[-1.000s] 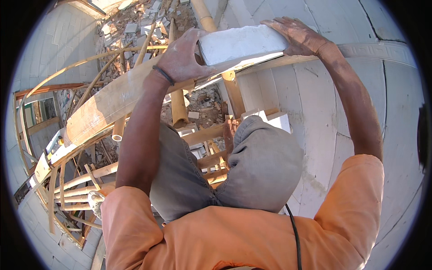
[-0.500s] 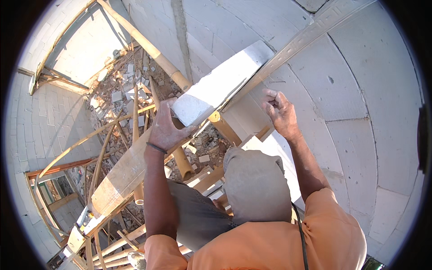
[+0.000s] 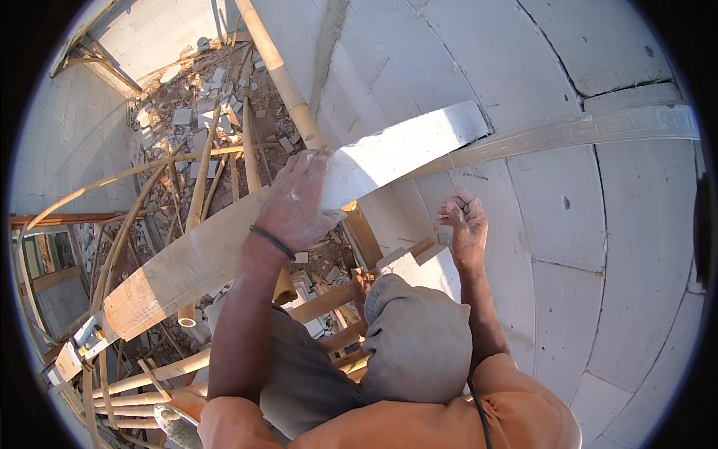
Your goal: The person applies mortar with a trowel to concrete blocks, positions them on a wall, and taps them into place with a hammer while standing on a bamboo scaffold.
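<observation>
A long white lightweight concrete block (image 3: 407, 150) rests at a slant beside the wall, its left end darker in shadow. My left hand (image 3: 298, 198) grips that left end, fingers over the top and thumb along the near face; dust covers the skin. My right hand (image 3: 465, 217) is raised in front of the wall, right of the block and apart from it. Its fingers are curled together, and I cannot make out whether anything is between them. A long patterned strip (image 3: 568, 133) runs along the wall from beneath the block to the far right.
A wide wooden plank (image 3: 187, 262) slopes down to the lower left, with a yellow-and-black tool (image 3: 93, 337) near its end. Bamboo poles (image 3: 280, 75) cross the space. Broken block rubble (image 3: 187, 120) covers the ground below. The white block wall (image 3: 636, 217) curves along the right.
The view has swung, so the block and strip appear flatter and the plank lies farther left. My left hand still grips the block; my right hand stays raised with its fingers curled.
</observation>
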Available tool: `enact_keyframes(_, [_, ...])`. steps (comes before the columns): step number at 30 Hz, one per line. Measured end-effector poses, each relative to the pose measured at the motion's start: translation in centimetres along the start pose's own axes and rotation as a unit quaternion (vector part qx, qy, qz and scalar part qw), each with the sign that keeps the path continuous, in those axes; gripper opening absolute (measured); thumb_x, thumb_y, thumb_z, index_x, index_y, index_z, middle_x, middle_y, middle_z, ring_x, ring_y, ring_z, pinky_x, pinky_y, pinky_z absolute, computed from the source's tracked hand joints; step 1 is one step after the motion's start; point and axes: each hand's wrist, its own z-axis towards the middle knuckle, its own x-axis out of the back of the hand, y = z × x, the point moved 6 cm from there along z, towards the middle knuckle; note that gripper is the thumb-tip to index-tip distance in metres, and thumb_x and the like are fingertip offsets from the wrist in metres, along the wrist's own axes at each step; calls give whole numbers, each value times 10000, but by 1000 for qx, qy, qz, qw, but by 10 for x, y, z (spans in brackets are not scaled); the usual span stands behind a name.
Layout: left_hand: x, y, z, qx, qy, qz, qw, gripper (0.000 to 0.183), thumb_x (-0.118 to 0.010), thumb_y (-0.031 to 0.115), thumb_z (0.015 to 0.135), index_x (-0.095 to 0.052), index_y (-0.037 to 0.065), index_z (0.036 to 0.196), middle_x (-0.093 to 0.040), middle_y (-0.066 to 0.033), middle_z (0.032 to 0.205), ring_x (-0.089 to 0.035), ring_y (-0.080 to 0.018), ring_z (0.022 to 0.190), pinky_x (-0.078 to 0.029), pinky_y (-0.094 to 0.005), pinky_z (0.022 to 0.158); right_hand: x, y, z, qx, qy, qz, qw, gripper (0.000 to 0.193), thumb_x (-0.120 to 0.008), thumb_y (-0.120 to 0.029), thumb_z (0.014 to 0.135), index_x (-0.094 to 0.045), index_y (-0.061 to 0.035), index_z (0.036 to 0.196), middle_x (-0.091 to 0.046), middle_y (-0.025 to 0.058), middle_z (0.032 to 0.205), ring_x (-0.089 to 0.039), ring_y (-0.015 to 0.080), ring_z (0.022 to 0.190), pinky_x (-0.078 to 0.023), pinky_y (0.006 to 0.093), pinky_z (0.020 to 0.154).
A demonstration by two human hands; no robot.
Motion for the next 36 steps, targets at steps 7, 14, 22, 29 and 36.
enact_keyframes(7, [-5,-3,1,21,-12,-17,1000,818,-816,190,658,-402,-3,1337,-482,-200,1284,-446,-368,1236,-380,-434,1068,-48,-26,21,-5,-44,50,998,597,-599,-329,953,-439,109,1325,-586,231,1181,-651,272,1019,-572,338,754])
enact_keyframes(14, [-7,2,4,34,-15,-12,999,880,-853,160,607,-402,13,1349,-485,-204,1307,-452,-376,1257,-379,-428,1092,-55,-44,30,-121,-62,43,990,838,-595,-609,877,-486,95,1319,-585,259,1185,-668,347,982,-582,385,697])
enact_keyframes(22, [-9,-10,-2,28,-19,-10,999,826,-828,156,631,-415,12,1332,-495,-203,1263,-475,-379,1220,-402,-435,1064,-58,-29,30,-143,-70,39,987,851,-595,-597,881,-485,138,1297,-636,244,1019,-689,335,873,-578,365,633])
enact_keyframes(29, [-14,-20,-3,-16,-26,28,999,766,-777,135,662,-417,4,1325,-507,-198,1230,-471,-366,1223,-407,-441,1062,-1,-134,58,216,-15,231,949,388,-458,-325,977,-413,-105,661,-406,15,585,-377,146,469,-360,294,435])
enact_keyframes(36, [-20,-11,4,-51,9,4,999,748,-747,146,657,-432,21,1324,-531,-202,1234,-496,-361,1206,-419,-422,1049,-60,-167,111,406,-208,171,873,362,-472,-284,941,-368,-136,628,-327,-19,544,-293,102,447,-276,269,429])
